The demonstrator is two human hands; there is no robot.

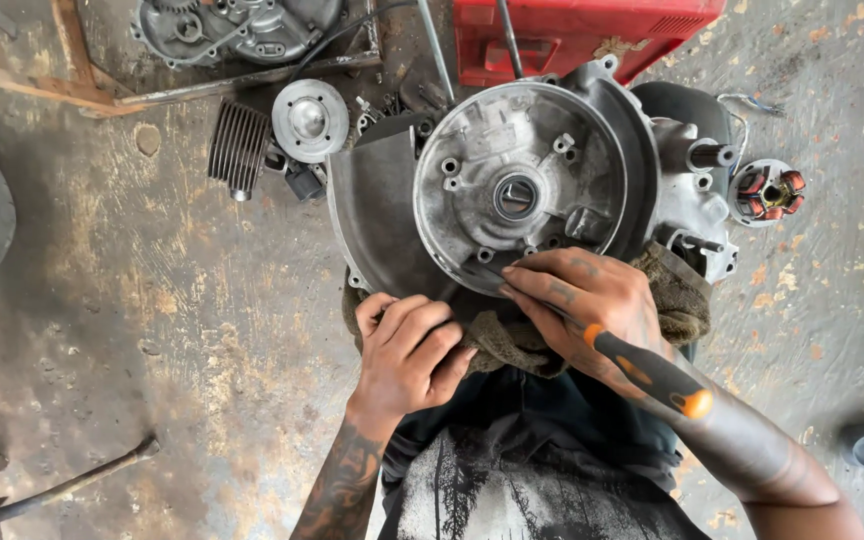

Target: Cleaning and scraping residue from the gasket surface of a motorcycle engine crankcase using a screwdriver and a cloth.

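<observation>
1. Head view, centre of frame: one grey metal engine case (522,190), round face up, resting on one brown rag (512,340) over the person's lap.
2. Right hand (582,300): closed around one screwdriver (652,375) with an orange-and-black handle, tip at the case's lower rim.
3. Left hand (407,350): fingers curled, pressing the rag at the case's lower left edge.
4. Upper left: one finned cylinder (237,150), one round metal disc (309,120).
5. Right edge: one copper-wound coil ring (767,192).
6. Top: one red box (572,35).
</observation>
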